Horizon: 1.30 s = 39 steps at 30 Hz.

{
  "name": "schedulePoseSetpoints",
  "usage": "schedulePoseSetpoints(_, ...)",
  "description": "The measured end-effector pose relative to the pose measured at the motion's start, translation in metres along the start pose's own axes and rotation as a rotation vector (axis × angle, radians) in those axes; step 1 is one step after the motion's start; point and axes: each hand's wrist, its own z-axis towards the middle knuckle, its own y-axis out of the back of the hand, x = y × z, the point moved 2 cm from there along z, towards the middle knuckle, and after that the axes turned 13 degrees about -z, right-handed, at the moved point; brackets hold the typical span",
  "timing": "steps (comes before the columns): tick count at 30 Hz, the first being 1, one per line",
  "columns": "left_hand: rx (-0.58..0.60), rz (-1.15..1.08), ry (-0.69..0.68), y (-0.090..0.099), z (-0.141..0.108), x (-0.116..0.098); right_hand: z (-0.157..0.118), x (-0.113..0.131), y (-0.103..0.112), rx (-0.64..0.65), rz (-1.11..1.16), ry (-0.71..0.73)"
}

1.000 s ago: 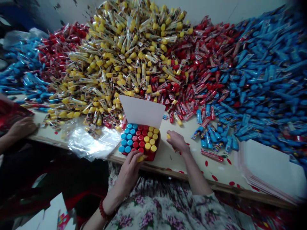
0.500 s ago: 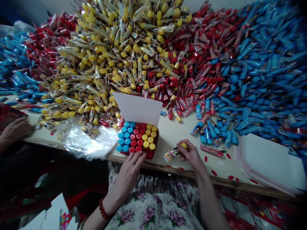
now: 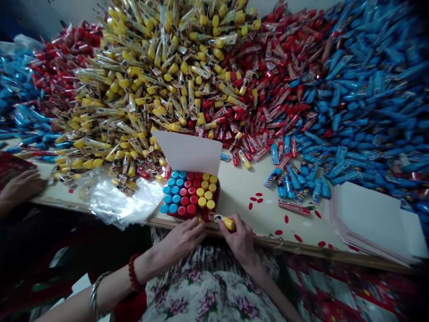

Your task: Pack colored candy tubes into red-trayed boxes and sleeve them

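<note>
An open box (image 3: 217, 197) with a raised white lid (image 3: 191, 152) stands at the table's front edge. Caps fill it in blocks: blue caps (image 3: 172, 189) left, red caps (image 3: 188, 191) in the middle, yellow caps (image 3: 208, 190) right. In my right hand (image 3: 239, 237) is a yellow-capped tube (image 3: 221, 219), held by its cap end and pointing left across the box's front right corner. My left hand (image 3: 187, 237) is at the box's front, its fingers bent together near the tube's tip; whatever lies between them is hidden.
Behind rise heaps of yellow tubes (image 3: 134, 80), red tubes (image 3: 268, 62) and blue tubes (image 3: 375, 89). A clear plastic bag (image 3: 124, 201) lies left of the box, a stack of white card (image 3: 372, 219) right. Another person's hand (image 3: 23, 185) rests at the far left.
My right hand has carried the yellow-capped tube leftward to the box's front right corner. My left hand has shifted slightly lower, still at the box's front. The view has moved a little.
</note>
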Motion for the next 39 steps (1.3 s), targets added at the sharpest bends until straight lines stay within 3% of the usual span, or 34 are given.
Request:
schedulePoseSetpoints(4, -0.033, -0.080, 0.038, 0.003, -0.004, 0.001, -0.002, 0.012, -0.006, -0.064, -0.183, 0.235)
schedulePoseSetpoints(7, -0.099, -0.168, 0.039, 0.000, -0.008, 0.003, 0.000, 0.018, -0.004, -0.038, -0.279, 0.315)
schedulePoseSetpoints(13, -0.218, -0.286, 0.123, -0.015, -0.007, 0.014, 0.023, 0.030, 0.009, 0.177, -0.436, 0.438)
schedulePoseSetpoints(18, -0.293, -0.321, 0.193, -0.024, -0.008, 0.013, 0.039, 0.040, 0.006, 0.357, -0.535, 0.551)
schedulePoseSetpoints(21, -0.295, -0.337, 0.189, -0.024, -0.008, 0.010, 0.038, 0.047, -0.001, 0.405, -0.593, 0.537)
schedulePoseSetpoints(25, -0.342, -0.394, 0.189, -0.023, -0.008, 0.014, 0.028, 0.048, -0.010, 0.396, -0.619, 0.415)
schedulePoseSetpoints(31, -0.605, -0.379, 0.175, -0.040, -0.019, 0.015, 0.011, 0.028, -0.013, 0.332, -0.370, 0.383)
schedulePoseSetpoints(35, -0.606, -0.289, 0.206, -0.051, -0.026, 0.003, 0.009, 0.020, -0.014, 0.280, -0.238, 0.394)
schedulePoseSetpoints(39, -0.567, -0.202, 0.249, -0.050, -0.026, -0.002, 0.013, 0.017, -0.017, 0.285, -0.170, 0.414)
